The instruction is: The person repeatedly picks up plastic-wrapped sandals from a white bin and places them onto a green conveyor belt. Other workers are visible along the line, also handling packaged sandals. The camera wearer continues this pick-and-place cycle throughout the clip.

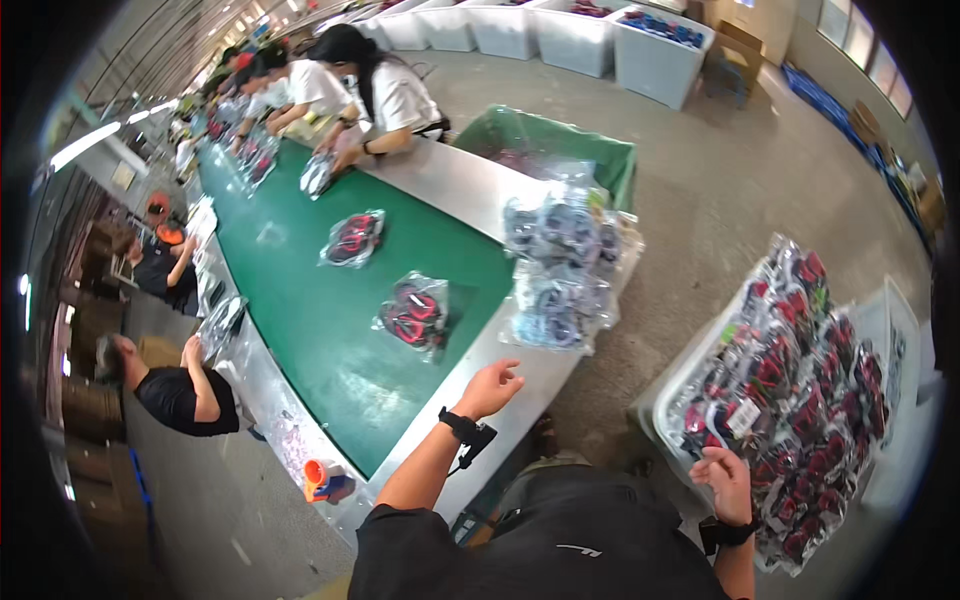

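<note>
Right hand (728, 482) grip loose on bagged goggles (712, 418), left hand (490, 388) wide, empty

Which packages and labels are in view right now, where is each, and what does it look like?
Two clear bags on the green belt: red-black items inside.
Bag pile at the belt's steel edge: clear, blue-grey contents.
Bin bags heaped in a white bin, under the right hand: clear, red-black contents.
White tag on one bin bag: small, rectangular.
Left hand hovers empty over the steel edge.

Belt (330, 330) mostly bare; bagged pile (560, 270) blocks metal edge
</note>
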`<state>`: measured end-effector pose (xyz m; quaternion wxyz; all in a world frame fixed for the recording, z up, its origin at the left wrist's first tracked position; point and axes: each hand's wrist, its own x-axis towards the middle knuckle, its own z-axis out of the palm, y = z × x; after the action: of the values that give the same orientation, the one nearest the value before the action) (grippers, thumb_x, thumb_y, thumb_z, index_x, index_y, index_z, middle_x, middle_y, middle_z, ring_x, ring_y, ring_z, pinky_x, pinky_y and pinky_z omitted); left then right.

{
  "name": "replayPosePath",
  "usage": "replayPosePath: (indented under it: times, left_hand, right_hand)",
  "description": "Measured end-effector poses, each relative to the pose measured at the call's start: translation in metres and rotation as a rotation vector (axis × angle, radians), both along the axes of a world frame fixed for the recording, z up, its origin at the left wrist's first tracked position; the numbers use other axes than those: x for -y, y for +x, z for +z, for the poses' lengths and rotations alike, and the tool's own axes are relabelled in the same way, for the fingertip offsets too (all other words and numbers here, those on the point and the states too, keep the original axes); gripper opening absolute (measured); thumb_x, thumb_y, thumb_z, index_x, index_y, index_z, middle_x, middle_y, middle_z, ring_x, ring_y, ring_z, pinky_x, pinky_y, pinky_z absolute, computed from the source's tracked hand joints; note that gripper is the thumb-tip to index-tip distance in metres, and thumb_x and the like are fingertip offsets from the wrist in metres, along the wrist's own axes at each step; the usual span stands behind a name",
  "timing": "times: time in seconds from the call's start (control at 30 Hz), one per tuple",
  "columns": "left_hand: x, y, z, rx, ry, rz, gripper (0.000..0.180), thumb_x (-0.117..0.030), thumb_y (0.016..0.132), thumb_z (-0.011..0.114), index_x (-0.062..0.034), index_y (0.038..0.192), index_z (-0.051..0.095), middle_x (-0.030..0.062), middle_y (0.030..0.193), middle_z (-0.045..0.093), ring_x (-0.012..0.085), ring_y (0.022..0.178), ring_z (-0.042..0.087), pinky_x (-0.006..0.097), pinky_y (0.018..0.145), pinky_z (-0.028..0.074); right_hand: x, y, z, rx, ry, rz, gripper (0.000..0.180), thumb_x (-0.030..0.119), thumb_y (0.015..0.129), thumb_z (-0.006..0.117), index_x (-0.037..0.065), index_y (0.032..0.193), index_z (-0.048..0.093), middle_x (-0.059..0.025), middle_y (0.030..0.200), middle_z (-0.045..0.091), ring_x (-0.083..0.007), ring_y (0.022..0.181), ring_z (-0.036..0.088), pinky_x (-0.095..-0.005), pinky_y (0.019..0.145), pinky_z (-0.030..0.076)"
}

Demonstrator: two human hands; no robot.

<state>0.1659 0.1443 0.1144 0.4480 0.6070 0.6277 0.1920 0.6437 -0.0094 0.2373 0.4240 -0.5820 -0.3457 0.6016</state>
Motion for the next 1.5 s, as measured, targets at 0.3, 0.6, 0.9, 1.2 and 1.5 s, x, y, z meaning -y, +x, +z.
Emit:
replayPosePath:
  times: [0.3, 0.6, 0.9, 1.2, 1.5]
  left_hand:
    - [-0.004, -0.167, -0.116, 0.174, -0.019, 0.896, 0.068, -0.033, 0.087, 0.076, 0.0092, 0.136, 0.056, 0.0150, 0.100, 0.070, 0.0238, 0.093, 0.067, 0.037, 0.086, 0.053]
    - [-0.078, -0.188, -0.158, -0.093, -0.309, 1.161, 0.101, -0.072, 0.079, 0.066, -0.0266, 0.161, 0.028, 0.0355, 0.146, 0.045, 0.0503, 0.136, 0.044, 0.054, 0.115, 0.036]
    - [-0.108, -0.178, -0.178, 0.481, 0.274, 1.148, 0.108, -0.013, 0.074, 0.086, -0.0037, 0.160, 0.023, 0.0245, 0.149, 0.048, 0.0342, 0.129, 0.056, 0.039, 0.110, 0.044]
    - [-0.090, -0.185, -0.185, 0.390, 0.057, 1.109, 0.033, -0.010, 0.078, 0.073, 0.0068, 0.106, 0.072, 0.0090, 0.089, 0.073, 0.0190, 0.076, 0.066, 0.036, 0.074, 0.054]
    - [-0.043, -0.152, -0.130, 0.794, 0.105, 0.986, 0.013, 0.002, 0.090, 0.056, 0.0003, 0.092, 0.069, -0.0025, 0.075, 0.061, 0.0052, 0.060, 0.048, 0.024, 0.054, 0.037]
  right_hand:
    - [-0.076, -0.095, 0.003, 0.237, 0.006, 0.291, 0.032, 0.009, 0.096, 0.062, -0.005, 0.125, 0.061, -0.0118, 0.100, 0.072, -0.0154, 0.089, 0.069, -0.0278, 0.079, 0.055]
    - [-0.069, -0.130, -0.014, 0.296, -0.088, 0.292, 0.029, 0.010, 0.096, 0.062, -0.006, 0.120, 0.061, -0.0121, 0.096, 0.072, -0.0170, 0.083, 0.070, -0.0278, 0.074, 0.056]
    - [-0.048, -0.132, -0.001, 0.383, -0.148, 0.242, 0.029, 0.008, 0.097, 0.061, -0.008, 0.122, 0.061, -0.0121, 0.097, 0.072, -0.0168, 0.086, 0.071, -0.0278, 0.076, 0.056]
    - [-0.042, -0.137, -0.010, 0.327, -0.154, 0.282, 0.031, 0.009, 0.097, 0.063, -0.006, 0.124, 0.061, -0.0080, 0.098, 0.072, -0.0128, 0.087, 0.068, -0.0256, 0.078, 0.054]
    - [-0.056, -0.146, -0.010, 0.433, -0.055, 0.353, 0.033, 0.013, 0.097, 0.065, -0.004, 0.125, 0.062, -0.0054, 0.097, 0.071, -0.0099, 0.087, 0.066, -0.0263, 0.079, 0.053]
